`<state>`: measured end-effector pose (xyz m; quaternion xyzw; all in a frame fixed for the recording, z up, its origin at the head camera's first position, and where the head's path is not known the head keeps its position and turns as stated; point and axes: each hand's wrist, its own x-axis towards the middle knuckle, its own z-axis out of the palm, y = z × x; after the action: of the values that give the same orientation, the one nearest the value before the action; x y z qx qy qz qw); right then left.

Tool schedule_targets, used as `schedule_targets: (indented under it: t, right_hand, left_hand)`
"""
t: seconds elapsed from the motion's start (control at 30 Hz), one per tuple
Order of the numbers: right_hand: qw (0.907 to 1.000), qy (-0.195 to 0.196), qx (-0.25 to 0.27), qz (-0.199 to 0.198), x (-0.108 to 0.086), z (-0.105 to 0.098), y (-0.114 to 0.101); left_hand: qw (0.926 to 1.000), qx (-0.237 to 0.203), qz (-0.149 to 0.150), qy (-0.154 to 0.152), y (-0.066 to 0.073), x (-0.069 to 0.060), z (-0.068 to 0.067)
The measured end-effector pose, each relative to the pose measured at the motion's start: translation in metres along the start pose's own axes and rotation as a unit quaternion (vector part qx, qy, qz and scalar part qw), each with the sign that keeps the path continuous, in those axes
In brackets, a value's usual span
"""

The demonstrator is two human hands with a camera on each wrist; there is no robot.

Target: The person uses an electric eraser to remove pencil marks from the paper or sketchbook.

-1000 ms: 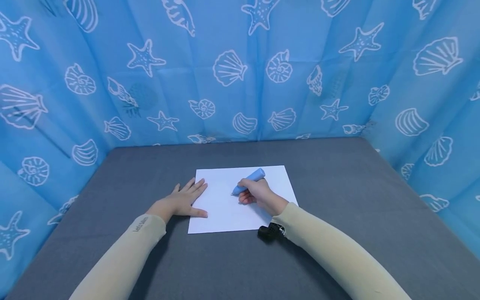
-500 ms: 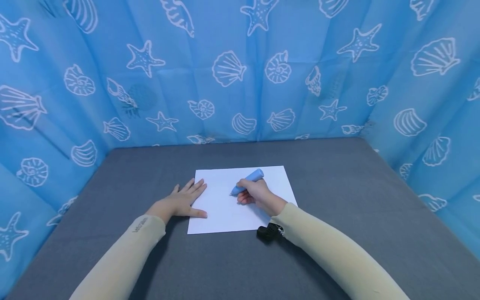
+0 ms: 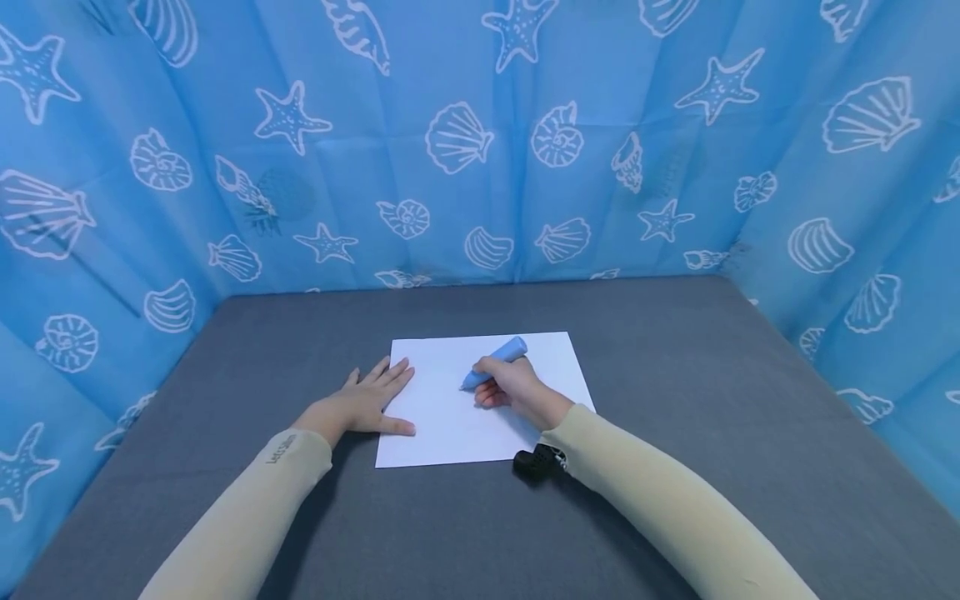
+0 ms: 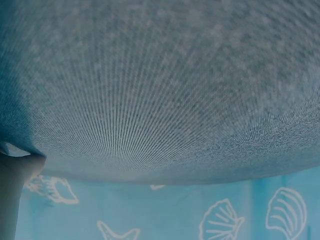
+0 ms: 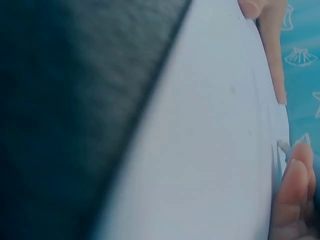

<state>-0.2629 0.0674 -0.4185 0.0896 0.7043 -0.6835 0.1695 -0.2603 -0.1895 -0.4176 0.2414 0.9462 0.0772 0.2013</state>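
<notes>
A white sheet of paper (image 3: 442, 442) lies flat on the grey cloth-covered table. My left hand (image 3: 360, 407) rests on its left edge with straight, spread fingers. Over the middle of the sheet, my right hand (image 3: 521, 392) grips a thick blue pen (image 3: 510, 350), slanted with its tip down to the left, at or close to the paper. In the right wrist view, curled fingers (image 5: 292, 195) surround the pen's thin tip (image 5: 283, 146), and the left hand (image 5: 272, 45) presses the far side of the paper. Only a dark sliver of the left hand (image 4: 20, 175) enters the left wrist view.
A small black device (image 3: 534, 465) hangs under the right wrist, near the paper's lower right edge. Grey tabletop (image 3: 675, 358) surrounds the sheet. A blue curtain (image 3: 480, 200) with white shells and starfish stands behind the table and along both sides.
The right hand and pen have shifted very slightly left over the paper. The left hand and the sheet show no clear movement.
</notes>
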Motion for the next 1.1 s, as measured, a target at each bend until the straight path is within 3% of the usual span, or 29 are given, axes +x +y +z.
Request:
schedule_targets:
  t: [1.1]
  right_hand:
    - [1.0000,0.002,0.006,-0.004,-0.0005,0.0045,-0.0016]
  left_hand:
    - [0.9999,0.008,-0.013,-0.006,-0.0012,0.0006,-0.0003]
